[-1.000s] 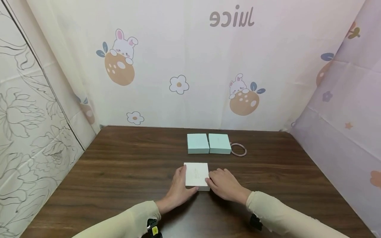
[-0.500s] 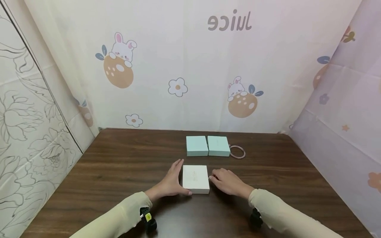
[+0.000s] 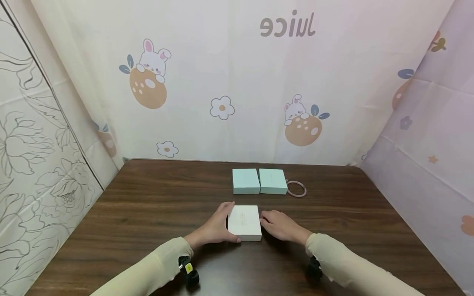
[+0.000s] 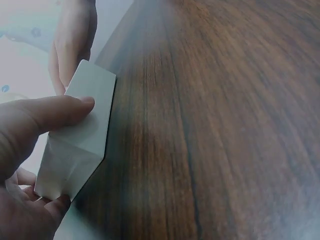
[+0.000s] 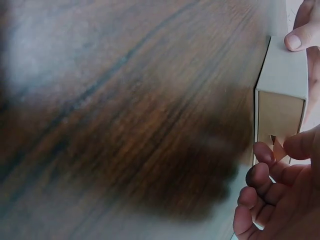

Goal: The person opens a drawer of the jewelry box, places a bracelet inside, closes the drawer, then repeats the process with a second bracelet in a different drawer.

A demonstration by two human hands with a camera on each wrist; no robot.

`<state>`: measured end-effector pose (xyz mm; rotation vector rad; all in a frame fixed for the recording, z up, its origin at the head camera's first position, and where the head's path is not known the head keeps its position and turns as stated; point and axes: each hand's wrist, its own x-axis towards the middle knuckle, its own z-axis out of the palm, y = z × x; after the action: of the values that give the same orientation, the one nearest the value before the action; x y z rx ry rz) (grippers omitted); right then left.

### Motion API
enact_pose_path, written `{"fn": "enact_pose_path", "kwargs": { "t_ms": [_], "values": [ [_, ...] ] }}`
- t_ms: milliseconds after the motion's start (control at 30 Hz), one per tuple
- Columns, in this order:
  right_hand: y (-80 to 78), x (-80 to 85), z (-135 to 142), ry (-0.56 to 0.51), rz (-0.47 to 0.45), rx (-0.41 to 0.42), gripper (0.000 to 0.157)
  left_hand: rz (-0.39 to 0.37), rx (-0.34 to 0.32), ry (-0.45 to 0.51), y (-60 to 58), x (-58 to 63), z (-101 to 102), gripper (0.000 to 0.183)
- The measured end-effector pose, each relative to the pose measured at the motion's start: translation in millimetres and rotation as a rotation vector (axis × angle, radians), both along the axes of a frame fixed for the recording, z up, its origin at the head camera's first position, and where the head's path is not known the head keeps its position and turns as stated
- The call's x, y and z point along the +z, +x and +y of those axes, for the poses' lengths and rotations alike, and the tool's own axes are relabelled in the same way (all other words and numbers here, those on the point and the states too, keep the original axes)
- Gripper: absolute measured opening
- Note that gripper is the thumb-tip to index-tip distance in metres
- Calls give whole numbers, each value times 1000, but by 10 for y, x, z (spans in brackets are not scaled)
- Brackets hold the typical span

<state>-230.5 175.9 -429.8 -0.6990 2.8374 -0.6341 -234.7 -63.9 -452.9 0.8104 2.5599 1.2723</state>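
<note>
A flat white box (image 3: 244, 222) with faint lettering on its lid lies on the table between both hands. My left hand (image 3: 214, 228) grips its left part, the thumb (image 4: 75, 110) on the near side and fingers toward the far side. At the right end, my right hand (image 3: 282, 226) has its fingers curled. In the right wrist view, its thumb and index finger pinch a small ribbon tab (image 5: 279, 150) on the box's tan end panel (image 5: 280, 117), which sits inside the white outer sleeve.
Two mint-green boxes, the left one (image 3: 246, 181) and the right one (image 3: 273, 181), lie side by side farther back. Beside them is a pinkish ring-shaped loop (image 3: 297, 188). The dark wooden table (image 3: 155, 197) meets a patterned curtain (image 3: 229, 135) at the back.
My left hand's fingers lifted off the box's far left corner half a second ago and are back against it now. The right hand has drawn slightly rightward from the box's edge.
</note>
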Motion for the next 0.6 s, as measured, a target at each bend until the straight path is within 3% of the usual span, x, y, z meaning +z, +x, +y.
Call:
{"fn": "enact_pose_path", "kwargs": {
  "t_ms": [300,600],
  "values": [
    [-62,-54,-8,-7,8,17,16,49,8,-20,-13,10,15,104],
    [-77,-47,-13,18,25,20,19,53,9,-35,-33,12,1,103]
  ]
}}
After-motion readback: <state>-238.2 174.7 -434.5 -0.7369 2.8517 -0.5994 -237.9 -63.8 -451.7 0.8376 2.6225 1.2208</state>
